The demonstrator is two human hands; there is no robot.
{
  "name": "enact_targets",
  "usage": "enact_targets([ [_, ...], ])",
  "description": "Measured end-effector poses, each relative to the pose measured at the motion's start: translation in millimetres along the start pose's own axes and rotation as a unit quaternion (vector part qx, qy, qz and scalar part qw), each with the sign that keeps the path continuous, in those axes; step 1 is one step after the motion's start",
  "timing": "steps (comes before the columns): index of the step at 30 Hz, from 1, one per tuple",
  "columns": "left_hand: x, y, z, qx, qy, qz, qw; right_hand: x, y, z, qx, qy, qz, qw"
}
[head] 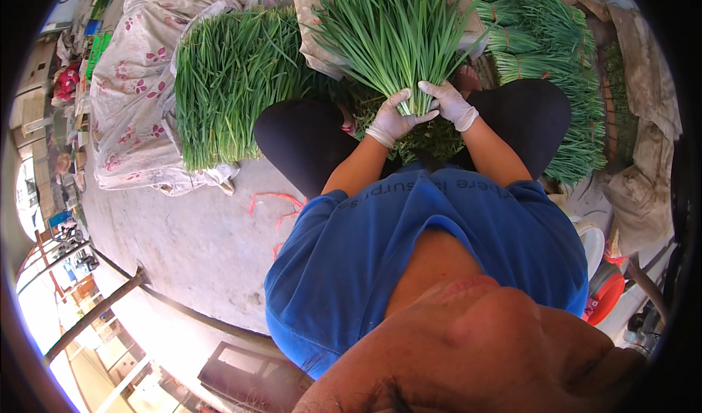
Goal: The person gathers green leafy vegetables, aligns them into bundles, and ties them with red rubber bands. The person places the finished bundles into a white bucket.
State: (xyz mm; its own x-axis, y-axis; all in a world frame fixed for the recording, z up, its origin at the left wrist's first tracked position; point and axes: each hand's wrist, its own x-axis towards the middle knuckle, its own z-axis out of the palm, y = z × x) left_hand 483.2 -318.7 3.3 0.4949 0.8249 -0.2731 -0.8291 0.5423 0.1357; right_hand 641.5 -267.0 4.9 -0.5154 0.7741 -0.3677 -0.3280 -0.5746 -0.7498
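Note:
Between my knees I hold a loose bunch of Chinese chives (403, 34) by its pale stem ends, the green leaves fanning away from me. My left hand (396, 121), in a thin white glove, cups one side of the stems. On the other side my right hand (449, 104), gloved the same way, closes around them with the thumb on top. No tie shows on this bunch. Beneath my hands lies a heap of green trimmings (433, 141). A cloth-covered support (310, 45) sits behind the leaves, largely hidden by them.
Loose chives (230, 84) are piled on a flowered cloth (131, 105) at left. Bundles tied with red bands (543, 73) are stacked at right. Red string (277, 196) lies on the concrete floor (192, 237). A red basin (606, 300) and a white bucket (592, 243) stand at lower right.

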Motion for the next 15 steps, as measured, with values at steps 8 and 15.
enact_targets([
  [8,-18,-6,13,0.202,0.061,0.056,0.976,-14,4,-1,-0.035,-0.096,-0.018,0.995],
  [15,-25,-8,26,0.382,0.028,0.146,0.912,-32,-16,17,-0.012,-0.167,-0.069,0.983],
])
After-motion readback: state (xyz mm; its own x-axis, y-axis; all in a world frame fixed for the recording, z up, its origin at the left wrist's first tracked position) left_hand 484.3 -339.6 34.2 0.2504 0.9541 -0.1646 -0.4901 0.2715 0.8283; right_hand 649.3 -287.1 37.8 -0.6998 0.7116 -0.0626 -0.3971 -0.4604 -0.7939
